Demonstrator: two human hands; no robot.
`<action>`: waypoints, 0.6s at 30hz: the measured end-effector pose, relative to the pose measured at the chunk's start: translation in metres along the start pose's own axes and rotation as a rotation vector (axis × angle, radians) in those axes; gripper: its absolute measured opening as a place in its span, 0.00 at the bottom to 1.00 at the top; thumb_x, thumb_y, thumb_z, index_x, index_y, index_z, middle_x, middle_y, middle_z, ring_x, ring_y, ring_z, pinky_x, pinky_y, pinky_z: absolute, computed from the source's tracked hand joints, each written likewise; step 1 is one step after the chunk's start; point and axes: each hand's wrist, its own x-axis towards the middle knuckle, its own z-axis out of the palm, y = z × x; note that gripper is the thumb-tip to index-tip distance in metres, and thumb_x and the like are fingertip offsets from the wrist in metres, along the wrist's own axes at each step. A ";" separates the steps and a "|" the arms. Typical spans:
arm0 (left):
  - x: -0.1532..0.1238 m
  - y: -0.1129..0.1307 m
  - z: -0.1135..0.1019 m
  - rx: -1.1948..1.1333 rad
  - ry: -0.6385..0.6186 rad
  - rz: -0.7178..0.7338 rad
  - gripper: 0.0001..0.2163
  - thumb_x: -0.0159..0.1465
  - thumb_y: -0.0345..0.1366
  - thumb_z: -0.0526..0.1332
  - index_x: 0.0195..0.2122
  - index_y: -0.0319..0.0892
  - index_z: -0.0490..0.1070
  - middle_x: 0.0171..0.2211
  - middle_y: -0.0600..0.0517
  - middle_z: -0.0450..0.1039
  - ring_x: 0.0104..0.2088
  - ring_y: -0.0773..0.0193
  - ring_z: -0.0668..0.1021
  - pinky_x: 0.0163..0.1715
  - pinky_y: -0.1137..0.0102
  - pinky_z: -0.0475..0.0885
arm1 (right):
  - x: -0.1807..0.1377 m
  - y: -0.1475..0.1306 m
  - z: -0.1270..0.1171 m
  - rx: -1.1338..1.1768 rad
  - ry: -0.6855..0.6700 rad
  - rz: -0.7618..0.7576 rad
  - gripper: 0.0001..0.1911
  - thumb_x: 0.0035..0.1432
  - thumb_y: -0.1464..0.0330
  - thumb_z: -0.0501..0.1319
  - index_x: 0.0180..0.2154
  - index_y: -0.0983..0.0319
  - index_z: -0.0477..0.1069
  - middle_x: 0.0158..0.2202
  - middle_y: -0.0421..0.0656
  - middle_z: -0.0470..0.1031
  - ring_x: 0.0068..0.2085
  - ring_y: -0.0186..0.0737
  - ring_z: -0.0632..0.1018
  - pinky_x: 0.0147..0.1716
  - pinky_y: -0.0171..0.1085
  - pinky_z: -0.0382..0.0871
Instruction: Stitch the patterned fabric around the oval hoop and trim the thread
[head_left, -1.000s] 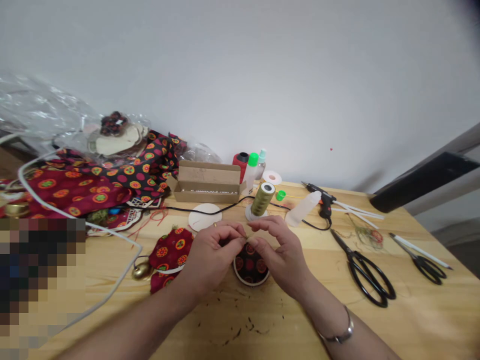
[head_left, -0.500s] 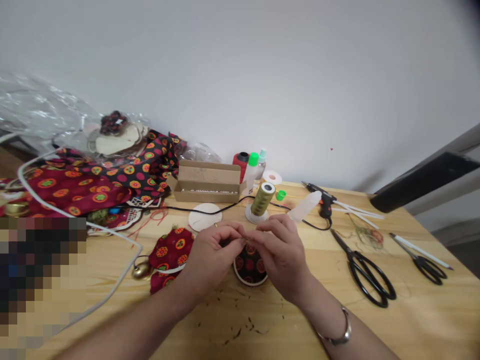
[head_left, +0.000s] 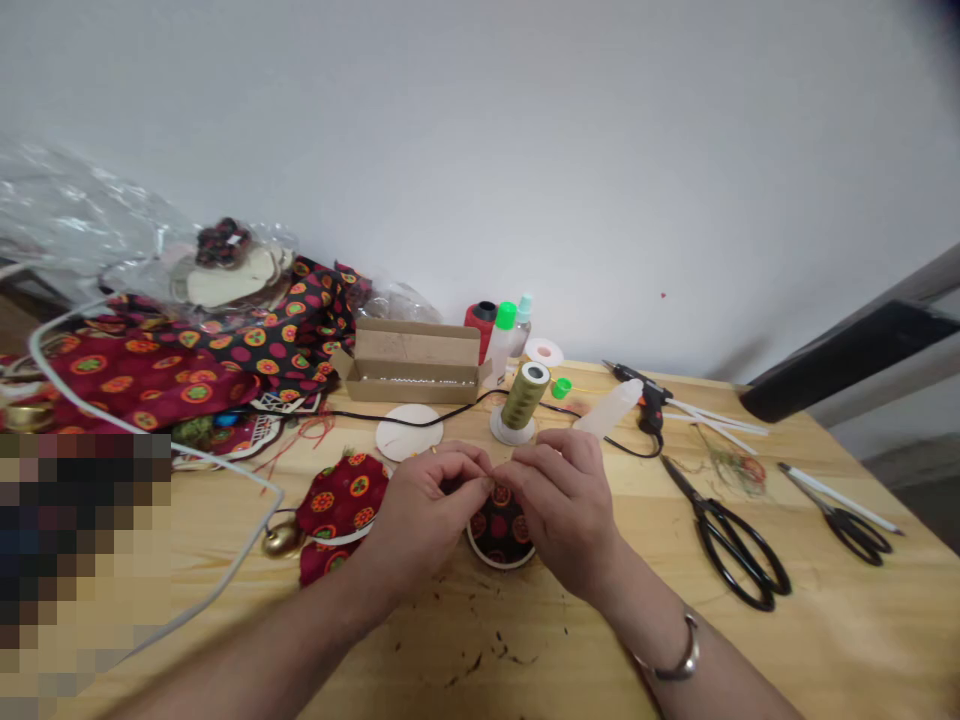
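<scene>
Just in front of me lies a round black fabric piece (head_left: 501, 530) with red patterns and a white rim. My left hand (head_left: 429, 505) and my right hand (head_left: 566, 515) meet over its far edge, fingertips pinched close together. Whatever sits between the fingertips is too small to make out. Beside my left hand is a dark red patterned fabric piece (head_left: 341, 498) with a white edge, and a brass bell (head_left: 281, 538) lies at its left. Beyond my hands stands a spool of olive green thread (head_left: 524, 398).
An open cardboard box (head_left: 416, 378), glue bottle (head_left: 499, 345) and white disc (head_left: 409, 433) are at the back. Patterned cloth (head_left: 150, 370) fills the left. Rightward lie a glue gun (head_left: 651, 400), large scissors (head_left: 731, 540) and small scissors (head_left: 847, 525). Dark scraps (head_left: 474, 662) dot the near tabletop.
My right hand's fingers have curled slightly closer in at the fabric's far edge. My left hand stays in nearly the same pinch, and the view has shifted very slightly.
</scene>
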 end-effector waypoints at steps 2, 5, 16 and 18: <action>0.000 -0.001 0.000 0.003 -0.006 -0.006 0.08 0.53 0.30 0.60 0.18 0.40 0.71 0.28 0.53 0.72 0.31 0.66 0.74 0.34 0.74 0.68 | -0.001 0.001 0.001 -0.022 -0.005 -0.014 0.07 0.58 0.75 0.57 0.34 0.61 0.72 0.31 0.41 0.76 0.38 0.40 0.68 0.38 0.41 0.57; -0.001 -0.002 0.000 -0.002 -0.027 -0.012 0.08 0.54 0.31 0.60 0.18 0.40 0.71 0.29 0.53 0.73 0.31 0.66 0.74 0.34 0.73 0.68 | -0.002 0.002 0.002 -0.071 -0.028 -0.051 0.05 0.59 0.74 0.57 0.33 0.61 0.71 0.31 0.41 0.76 0.39 0.39 0.68 0.38 0.42 0.56; 0.000 -0.003 0.000 0.081 -0.042 0.056 0.08 0.55 0.29 0.58 0.20 0.40 0.70 0.29 0.52 0.73 0.31 0.65 0.75 0.34 0.71 0.69 | 0.003 0.002 -0.005 -0.265 -0.159 -0.183 0.08 0.62 0.75 0.52 0.33 0.64 0.69 0.31 0.43 0.74 0.38 0.40 0.66 0.38 0.44 0.55; 0.000 -0.004 0.001 0.116 -0.040 0.107 0.08 0.56 0.28 0.57 0.20 0.40 0.69 0.29 0.52 0.73 0.31 0.66 0.75 0.33 0.71 0.69 | 0.002 0.003 -0.003 -0.249 -0.187 -0.155 0.08 0.62 0.75 0.52 0.32 0.64 0.68 0.30 0.43 0.73 0.38 0.41 0.65 0.39 0.44 0.55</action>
